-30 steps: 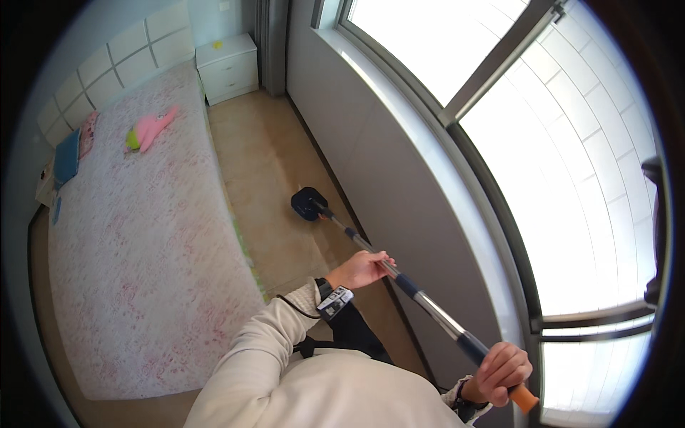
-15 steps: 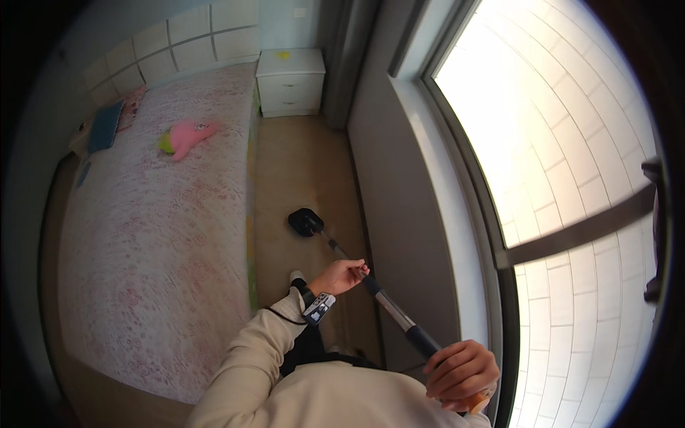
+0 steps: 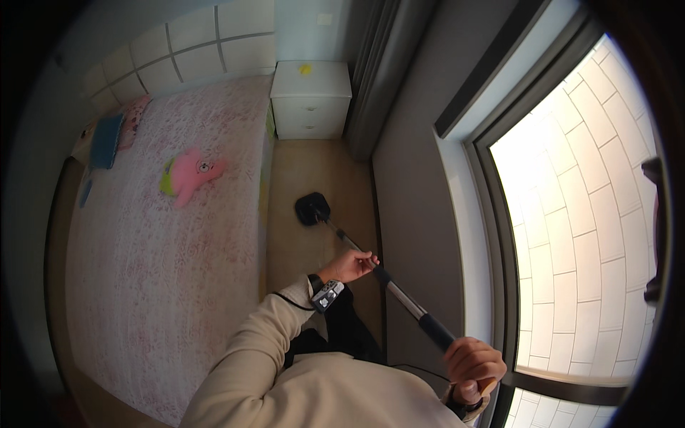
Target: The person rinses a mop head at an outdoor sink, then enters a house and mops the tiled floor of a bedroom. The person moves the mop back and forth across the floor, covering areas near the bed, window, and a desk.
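orange pole end (image 3: 488, 387): partly hidden by right fingers (image 3: 472, 357) | window (image 3: 571, 285): bottom cropped

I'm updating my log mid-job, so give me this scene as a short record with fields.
Left grip: closed on the pole, partway along it
Right grip: closed around the pole near its orange end
Pole head: dark, on the floor beside the bed
On the bed: pink plush toy
Far end: white nightstand, yellow item on top
Right side: window
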Motion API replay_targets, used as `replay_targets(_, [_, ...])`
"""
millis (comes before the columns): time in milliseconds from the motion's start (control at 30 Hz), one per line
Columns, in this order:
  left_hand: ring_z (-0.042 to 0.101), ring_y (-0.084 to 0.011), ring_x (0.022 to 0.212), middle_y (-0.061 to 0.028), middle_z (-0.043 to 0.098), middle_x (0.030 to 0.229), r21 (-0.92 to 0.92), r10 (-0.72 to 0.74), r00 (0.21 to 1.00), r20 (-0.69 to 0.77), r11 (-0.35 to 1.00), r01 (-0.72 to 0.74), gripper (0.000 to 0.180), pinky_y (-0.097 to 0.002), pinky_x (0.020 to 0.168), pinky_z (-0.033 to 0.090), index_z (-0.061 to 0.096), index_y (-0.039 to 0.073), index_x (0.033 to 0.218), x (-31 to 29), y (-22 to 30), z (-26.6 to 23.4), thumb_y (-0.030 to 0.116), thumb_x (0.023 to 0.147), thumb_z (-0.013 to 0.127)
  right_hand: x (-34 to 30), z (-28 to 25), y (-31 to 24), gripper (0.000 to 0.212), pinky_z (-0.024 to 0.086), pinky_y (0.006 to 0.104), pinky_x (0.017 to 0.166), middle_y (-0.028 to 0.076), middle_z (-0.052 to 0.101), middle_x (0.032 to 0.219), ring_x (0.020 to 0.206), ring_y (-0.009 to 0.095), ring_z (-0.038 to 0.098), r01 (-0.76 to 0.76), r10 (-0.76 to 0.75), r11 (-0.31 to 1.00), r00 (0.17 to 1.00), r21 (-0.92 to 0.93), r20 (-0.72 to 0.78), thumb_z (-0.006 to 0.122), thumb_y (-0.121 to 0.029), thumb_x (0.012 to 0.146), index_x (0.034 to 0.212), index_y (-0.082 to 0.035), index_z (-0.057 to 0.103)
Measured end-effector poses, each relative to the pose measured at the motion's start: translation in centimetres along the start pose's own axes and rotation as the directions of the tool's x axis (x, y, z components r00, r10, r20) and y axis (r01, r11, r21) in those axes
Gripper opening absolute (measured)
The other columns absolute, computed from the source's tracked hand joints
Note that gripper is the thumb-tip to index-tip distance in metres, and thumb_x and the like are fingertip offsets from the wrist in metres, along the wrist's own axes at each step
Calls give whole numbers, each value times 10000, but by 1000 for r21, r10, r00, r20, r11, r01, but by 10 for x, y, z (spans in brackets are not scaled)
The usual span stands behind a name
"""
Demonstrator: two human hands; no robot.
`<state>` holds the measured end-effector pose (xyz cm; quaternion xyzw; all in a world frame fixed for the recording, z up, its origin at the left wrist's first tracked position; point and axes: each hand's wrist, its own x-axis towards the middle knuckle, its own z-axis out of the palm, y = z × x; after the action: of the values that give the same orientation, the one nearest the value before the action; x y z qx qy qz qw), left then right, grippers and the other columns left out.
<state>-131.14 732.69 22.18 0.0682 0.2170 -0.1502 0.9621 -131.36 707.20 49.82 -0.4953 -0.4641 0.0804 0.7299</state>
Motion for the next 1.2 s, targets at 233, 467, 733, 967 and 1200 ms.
replay_targets(233, [497,-179,881,-93,496,889,-15,44,999,5,999,-43,93,-252,818,424,492,-35,859,61,126,0,50,821,492,110,-13,90,246,441,321,536,31,470,468,429,162,469,-94,90,994,994,-63,-64,621,-149,713,541,-53,474])
replay_targets(467, [481,-192,888,-96,471,896,58,109,993,-48,993,-106,84,-275,845,412,486,-35,853,67,235,-17,45,827,482,197,9,158,175,405,374,686,48,505,567,566,196,503,-304,309,949,948,-78,70,625,-103,693,585,-47,499])
replay_targets(733, [512,-202,824,-116,505,837,168,148,981,-130,978,-125,72,-296,790,429,508,-43,792,81,308,-23,28,804,507,220,47,210,191,414,380,673,61,510,554,537,194,499,-305,303,945,952,-119,-37,634,-133,707,605,-39,503])
replay_targets(967, [532,-203,564,-115,508,675,446,297,856,-423,891,-89,69,-348,528,473,473,-18,693,106,307,-53,15,706,532,196,54,232,162,449,336,519,54,471,474,432,188,478,-237,224,964,968,-120,-116,577,-134,703,611,-31,491])
replay_targets(1200, [451,-191,419,-130,432,581,666,461,697,-549,745,32,365,-320,336,369,215,-57,871,158,298,-105,17,662,504,173,34,242,97,455,313,476,76,482,479,415,184,464,-227,221,974,959,-11,-177,587,-89,670,651,-18,523])
